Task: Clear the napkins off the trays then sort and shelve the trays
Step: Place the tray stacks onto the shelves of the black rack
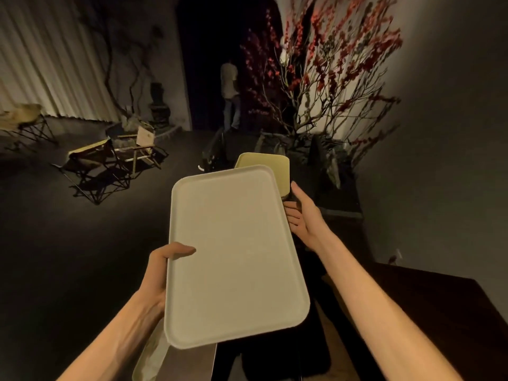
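White tray [233, 257], the nearest item and the largest in the foreground, is held in the air at a tilt, its empty inner face turned toward the camera and no napkin on it. Its lower corner overlaps a pale sheet, possibly paper or a napkin [151, 356], which lies on a grey surface at the bottom edge of the head view; what that surface belongs to cannot be told.

Dark desk [439, 312] occupies the lower right, partly behind the right forearm.

Yellow tray [264, 163] sits behind the far end of the white tray, only its upper part visible; its support is hidden.

Left hand [162, 270] grips the white tray's left long edge, thumb laid over the rim onto the inner face, fingers hidden beneath.

Right hand [302, 213] is at the tray's upper right edge, palm turned toward it, fingers straight and loosely spread. The fingertips pass behind the rim, so contact cannot be confirmed.

Background, well apart from the trays: a branch arrangement with red blossoms [330, 64] against the right wall, folding chairs [115, 158] on the floor at left, and a person [229, 94] standing in a dark doorway.
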`<state>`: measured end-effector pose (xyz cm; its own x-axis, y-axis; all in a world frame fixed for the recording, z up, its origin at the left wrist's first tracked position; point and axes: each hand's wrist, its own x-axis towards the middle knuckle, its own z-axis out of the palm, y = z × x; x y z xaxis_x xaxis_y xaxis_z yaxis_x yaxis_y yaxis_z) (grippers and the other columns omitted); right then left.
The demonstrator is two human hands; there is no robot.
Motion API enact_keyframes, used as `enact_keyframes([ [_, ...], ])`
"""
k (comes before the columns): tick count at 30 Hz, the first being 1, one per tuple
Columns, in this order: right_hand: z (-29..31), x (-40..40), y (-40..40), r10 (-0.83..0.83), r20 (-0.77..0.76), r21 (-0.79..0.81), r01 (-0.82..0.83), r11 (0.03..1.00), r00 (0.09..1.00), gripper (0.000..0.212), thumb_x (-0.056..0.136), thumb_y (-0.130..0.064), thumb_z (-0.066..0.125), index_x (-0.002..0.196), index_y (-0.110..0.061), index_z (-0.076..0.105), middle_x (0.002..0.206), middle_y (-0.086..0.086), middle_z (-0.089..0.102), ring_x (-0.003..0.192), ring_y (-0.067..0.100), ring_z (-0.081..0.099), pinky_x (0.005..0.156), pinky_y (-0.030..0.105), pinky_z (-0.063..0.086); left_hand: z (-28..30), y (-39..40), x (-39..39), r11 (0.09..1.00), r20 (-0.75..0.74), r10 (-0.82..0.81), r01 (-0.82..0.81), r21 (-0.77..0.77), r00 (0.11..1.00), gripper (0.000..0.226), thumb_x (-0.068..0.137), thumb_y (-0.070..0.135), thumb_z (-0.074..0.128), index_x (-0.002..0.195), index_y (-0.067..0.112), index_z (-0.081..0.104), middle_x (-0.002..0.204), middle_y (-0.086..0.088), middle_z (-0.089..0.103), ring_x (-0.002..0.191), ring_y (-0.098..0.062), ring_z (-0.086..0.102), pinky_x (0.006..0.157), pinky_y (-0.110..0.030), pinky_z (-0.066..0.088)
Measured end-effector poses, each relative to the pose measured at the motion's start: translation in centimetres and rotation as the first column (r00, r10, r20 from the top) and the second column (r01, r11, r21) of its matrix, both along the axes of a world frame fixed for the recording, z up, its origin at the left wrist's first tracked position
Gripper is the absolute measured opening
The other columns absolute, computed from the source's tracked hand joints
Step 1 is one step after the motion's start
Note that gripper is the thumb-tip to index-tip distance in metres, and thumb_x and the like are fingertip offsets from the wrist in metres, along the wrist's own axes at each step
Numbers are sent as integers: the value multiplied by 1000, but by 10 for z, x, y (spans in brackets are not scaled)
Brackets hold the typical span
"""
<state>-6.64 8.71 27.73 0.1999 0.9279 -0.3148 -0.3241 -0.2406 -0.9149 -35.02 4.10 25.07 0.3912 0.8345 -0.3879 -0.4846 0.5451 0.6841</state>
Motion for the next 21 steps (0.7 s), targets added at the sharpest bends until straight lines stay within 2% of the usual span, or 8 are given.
enact_keyframes([
  [2,4,0,22,-72,-13,-55,71,996,997,95,68,-56,79,134,5,50,128,29,59,116,45,59,107,51,45,6,2,-6,1000,8,13,-13,26,1000,44,75,12,50,116,6,64,95,-20,69,76,-39,66,77,-49,53],
  [4,2,-2,36,-100,-20,-127,97,987,995,66,78,-39,77,122,6,57,113,25,65,98,37,67,90,44,55,12,5,-12,999,16,19,-19,37,1000,45,77,12,48,120,8,62,99,-20,69,79,-39,67,78,-51,53],
  [6,-4,-7,47,-106,-3,-172,104,980,994,54,82,-30,76,119,4,58,108,23,67,93,33,68,82,41,57,15,8,-19,999,25,26,-27,41,999,49,78,12,46,125,10,59,106,-20,68,87,-41,65,85,-55,50],
  [9,-11,-15,56,-90,44,-181,96,979,995,58,78,-39,79,116,1,59,98,18,69,97,32,69,90,44,57,16,11,-27,999,42,25,-26,31,999,53,79,13,46,131,15,56,118,-20,64,99,-43,61,94,-59,44],
  [11,-10,-19,61,-70,74,-190,83,978,995,59,78,-40,78,117,-1,56,95,19,71,89,32,72,84,45,60,15,12,-31,999,62,15,-17,34,998,53,80,13,45,131,16,55,118,-20,64,98,-42,63,91,-59,46],
  [15,-1,-22,68,-123,79,-146,133,980,989,39,91,-16,59,125,1,49,90,26,73,81,36,74,81,49,60,16,12,-31,999,92,-6,2,43,996,47,82,12,43,127,15,57,109,-21,68,87,-41,68,82,-55,54],
  [18,7,-16,63,-193,101,-54,199,979,976,32,91,-11,55,119,4,50,87,21,72,71,33,75,79,46,61,20,12,-30,999,94,-10,6,43,996,42,83,12,43,121,13,59,104,-21,70,82,-40,70,78,-53,56],
  [21,22,-6,55,-263,160,53,257,965,952,28,91,-8,53,115,7,56,86,14,72,66,28,75,85,47,60,24,16,-31,999,71,-2,-1,44,998,45,82,12,45,125,11,57,105,-21,69,84,-41,68,83,-54,53],
])
